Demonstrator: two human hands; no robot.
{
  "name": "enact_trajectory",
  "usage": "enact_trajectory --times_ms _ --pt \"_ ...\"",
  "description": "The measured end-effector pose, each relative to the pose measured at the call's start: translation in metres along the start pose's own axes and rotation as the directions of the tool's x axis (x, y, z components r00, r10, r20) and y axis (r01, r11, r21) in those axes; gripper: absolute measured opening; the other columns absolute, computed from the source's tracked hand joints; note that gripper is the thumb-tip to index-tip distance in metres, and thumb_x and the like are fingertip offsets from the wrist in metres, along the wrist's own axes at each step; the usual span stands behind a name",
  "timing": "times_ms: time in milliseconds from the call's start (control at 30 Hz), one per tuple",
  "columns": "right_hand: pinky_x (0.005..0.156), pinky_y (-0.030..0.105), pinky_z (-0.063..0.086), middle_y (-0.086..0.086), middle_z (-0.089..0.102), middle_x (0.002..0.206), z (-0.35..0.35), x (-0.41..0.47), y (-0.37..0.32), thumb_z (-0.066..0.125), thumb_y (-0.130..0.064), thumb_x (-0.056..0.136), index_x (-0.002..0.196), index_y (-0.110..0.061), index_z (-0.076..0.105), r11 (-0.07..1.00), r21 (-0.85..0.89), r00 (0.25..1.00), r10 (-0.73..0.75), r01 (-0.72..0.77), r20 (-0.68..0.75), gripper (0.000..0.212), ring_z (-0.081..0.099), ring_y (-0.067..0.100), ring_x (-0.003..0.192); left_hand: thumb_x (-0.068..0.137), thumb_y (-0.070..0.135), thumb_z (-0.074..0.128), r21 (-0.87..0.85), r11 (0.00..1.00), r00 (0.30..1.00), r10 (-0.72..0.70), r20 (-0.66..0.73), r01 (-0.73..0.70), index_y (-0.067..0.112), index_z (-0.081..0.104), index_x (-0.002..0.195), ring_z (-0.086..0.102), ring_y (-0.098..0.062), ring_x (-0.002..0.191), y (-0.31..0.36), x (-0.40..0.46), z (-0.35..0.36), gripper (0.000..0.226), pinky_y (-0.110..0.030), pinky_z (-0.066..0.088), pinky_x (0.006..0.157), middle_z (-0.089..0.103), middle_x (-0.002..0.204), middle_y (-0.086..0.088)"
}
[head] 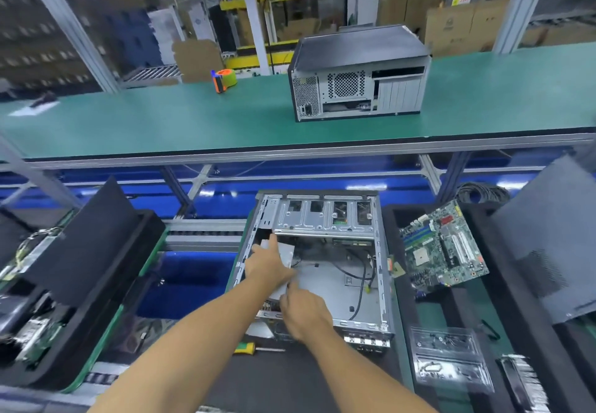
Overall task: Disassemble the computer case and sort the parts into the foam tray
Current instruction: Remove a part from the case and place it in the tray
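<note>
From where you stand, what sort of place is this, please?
Probably a factory line where computers are taken apart. An open computer case lies in front with both hands inside, a loose circuit board rests on a black foam tray, and cardboard boxes are stacked behind the long green bench.

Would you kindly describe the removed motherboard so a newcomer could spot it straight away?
Start at the open computer case lying in front of the person, where both hands reach in. Directly to its right, the motherboard lies tilted on a black foam tray. It is the only bare green circuit board there, with white slots and a red patch.
</note>
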State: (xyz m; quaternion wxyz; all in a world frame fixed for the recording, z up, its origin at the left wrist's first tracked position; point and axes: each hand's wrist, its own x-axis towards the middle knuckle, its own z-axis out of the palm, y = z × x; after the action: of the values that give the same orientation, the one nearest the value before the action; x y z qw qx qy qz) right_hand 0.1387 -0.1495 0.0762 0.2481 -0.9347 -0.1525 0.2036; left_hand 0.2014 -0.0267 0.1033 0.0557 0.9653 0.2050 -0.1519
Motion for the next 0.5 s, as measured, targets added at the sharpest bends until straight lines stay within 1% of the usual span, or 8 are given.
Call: enact_trajectory --times_ms 33,100,167,233,267,333,433,500 --pt "0.076 0.042 0.044 0.018 0.069 0.109 -0.001 0.000 0.000 0.025 -0.034 0.104 0.131 -0.013 0.043 1.000 -0.001 1.000 -0.012 0.012 -0.005 0.039 0.063 0.042 0.100 0.074 0.079 0.068 -0.007 1.000 1.000 0.004 0.011 -0.004 0.022 0.000 0.162 0.055 -0.038 0.121 -0.001 0.000 -0.003 0.124 -0.040 0.048 0.087 0.037 0.147 -0.026" --pt "0.076 0.042 0.045 0.016 0.070 0.108 -0.003 0.001 -0.001 0.028 -0.030 0.105 0.134 -0.012 0.044 1.000 0.004 1.000 -0.023 0.023 -0.014 0.037 0.065 0.041 0.098 0.074 0.074 0.072 -0.025 1.000 1.000 0.015 0.014 -0.014 0.025 0.002 0.162 0.057 -0.038 0.120 -0.002 -0.002 -0.007 0.122 -0.039 0.048 0.085 0.038 0.147 -0.024" --pt "0.074 0.041 0.044 0.015 0.070 0.107 -0.006 0.000 -0.001 0.030 -0.028 0.105 0.136 -0.012 0.042 0.999 0.010 0.999 -0.031 0.031 -0.025 0.037 0.065 0.040 0.097 0.074 0.069 0.074 -0.051 0.998 0.999 0.030 -0.011 -0.030 0.026 0.010 0.158 0.060 -0.037 0.113 -0.005 -0.005 -0.010 0.114 -0.039 0.048 0.081 0.045 0.141 -0.020" --pt "0.076 0.041 0.044 0.015 0.068 0.109 -0.006 -0.002 -0.002 0.029 -0.029 0.106 0.140 -0.014 0.038 0.999 0.021 0.998 -0.046 0.047 -0.040 0.038 0.064 0.040 0.098 0.074 0.067 0.074 -0.068 0.997 0.998 0.043 -0.042 -0.046 0.025 0.016 0.154 0.061 -0.038 0.110 -0.010 -0.008 -0.016 0.107 -0.042 0.053 0.084 0.050 0.135 -0.017" --pt "0.079 0.042 0.045 0.015 0.068 0.111 -0.006 -0.002 -0.002 0.029 -0.030 0.106 0.140 -0.015 0.037 0.998 0.031 0.998 -0.051 0.052 -0.048 0.037 0.064 0.039 0.099 0.074 0.067 0.074 -0.074 0.996 0.997 0.051 -0.053 -0.055 0.024 0.016 0.154 0.061 -0.037 0.110 -0.011 -0.008 -0.021 0.107 -0.044 0.054 0.087 0.052 0.134 -0.016" --pt "0.083 0.044 0.048 0.013 0.065 0.117 -0.006 -0.004 -0.003 0.030 -0.030 0.106 0.132 -0.017 0.039 0.996 0.061 0.996 -0.058 0.063 -0.073 0.031 0.062 0.038 0.103 0.074 0.068 0.072 -0.097 0.992 0.996 0.070 -0.054 -0.075 0.020 0.010 0.157 0.062 -0.037 0.112 -0.015 -0.006 -0.036 0.113 -0.045 0.054 0.091 0.057 0.133 -0.015" --pt "0.085 0.044 0.049 0.010 0.061 0.119 -0.006 -0.004 0.000 0.032 -0.030 0.105 0.130 -0.022 0.039 0.987 0.142 0.987 -0.050 0.072 -0.152 0.027 0.062 0.035 0.103 0.072 0.066 0.074 -0.234 0.965 0.993 0.109 -0.046 -0.117 0.016 0.012 0.149 0.065 -0.036 0.100 -0.022 -0.003 -0.061 0.110 -0.050 0.055 0.091 0.064 0.116 -0.012" --pt "0.085 0.043 0.050 0.007 0.058 0.122 -0.006 -0.004 0.002 0.032 -0.030 0.104 0.130 -0.023 0.040 0.967 0.245 0.978 -0.022 0.073 -0.205 0.028 0.062 0.032 0.103 0.069 0.064 0.077 -0.352 0.928 0.993 0.120 -0.019 -0.119 0.015 0.011 0.145 0.065 -0.035 0.103 -0.030 -0.001 -0.076 0.111 -0.052 0.053 0.094 0.063 0.119 -0.009"
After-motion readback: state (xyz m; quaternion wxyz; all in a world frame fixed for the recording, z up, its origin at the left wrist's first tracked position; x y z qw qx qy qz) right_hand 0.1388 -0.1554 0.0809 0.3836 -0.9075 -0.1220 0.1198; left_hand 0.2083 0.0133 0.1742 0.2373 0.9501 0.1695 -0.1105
